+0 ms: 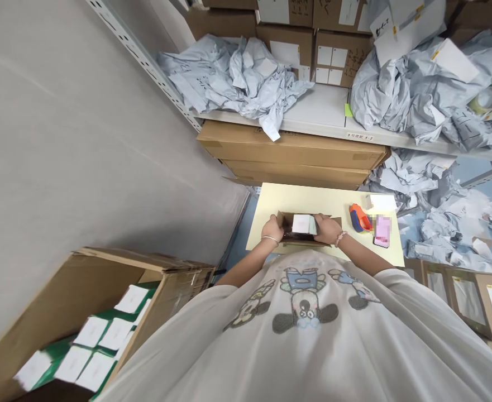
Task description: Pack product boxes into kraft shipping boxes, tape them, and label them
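A small open cardboard box sits on the pale yellow tabletop in front of me. Inside it is a white box with a pale green side on its right. My left hand grips the left end of the cardboard box, fingers closed over its wall. At the right end, my right hand is closed around the wall and flap, its fingers right beside the green side of the white box. Part of each hand's grip is hidden behind the cardboard.
An orange and blue tape dispenser and a pink phone lie on the yellow table, right of my hands. A large carton of white and green boxes stands left. Grey plastic bags fill the shelf ahead.
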{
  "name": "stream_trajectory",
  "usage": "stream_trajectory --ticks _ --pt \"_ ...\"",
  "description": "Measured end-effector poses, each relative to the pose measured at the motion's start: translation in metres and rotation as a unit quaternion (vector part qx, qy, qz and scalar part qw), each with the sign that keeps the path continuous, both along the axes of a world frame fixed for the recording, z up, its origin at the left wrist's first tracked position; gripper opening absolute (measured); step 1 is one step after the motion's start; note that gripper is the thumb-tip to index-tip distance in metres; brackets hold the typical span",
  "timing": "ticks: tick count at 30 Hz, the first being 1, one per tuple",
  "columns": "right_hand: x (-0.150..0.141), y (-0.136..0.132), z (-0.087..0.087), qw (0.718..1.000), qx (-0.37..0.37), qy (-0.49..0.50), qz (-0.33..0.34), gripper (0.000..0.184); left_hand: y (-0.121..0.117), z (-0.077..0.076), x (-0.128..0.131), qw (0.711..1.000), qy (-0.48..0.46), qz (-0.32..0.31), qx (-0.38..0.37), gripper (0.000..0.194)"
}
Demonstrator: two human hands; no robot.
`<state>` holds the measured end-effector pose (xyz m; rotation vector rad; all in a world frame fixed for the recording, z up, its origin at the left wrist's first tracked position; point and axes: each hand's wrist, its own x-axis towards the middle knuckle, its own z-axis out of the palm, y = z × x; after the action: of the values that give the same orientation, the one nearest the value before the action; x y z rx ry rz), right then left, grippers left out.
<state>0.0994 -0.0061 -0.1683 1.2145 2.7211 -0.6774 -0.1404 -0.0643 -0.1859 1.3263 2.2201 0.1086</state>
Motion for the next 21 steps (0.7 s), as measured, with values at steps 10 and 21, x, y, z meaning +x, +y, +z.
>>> stream_trajectory --ticks 10,21 --pt "-0.053 -0.009 -0.018 0.975 -0.019 -0.213 0.059 0.077 -0.005 -0.004 0.035 0.999 -0.008 -0.03 0.008 0.029" --pt "0.009 0.015 -0.029 0.998 -0.05 0.037 0.023 0.053 -0.009 -0.027 0.012 0.994 -0.093 -0.017 0.048 0.016"
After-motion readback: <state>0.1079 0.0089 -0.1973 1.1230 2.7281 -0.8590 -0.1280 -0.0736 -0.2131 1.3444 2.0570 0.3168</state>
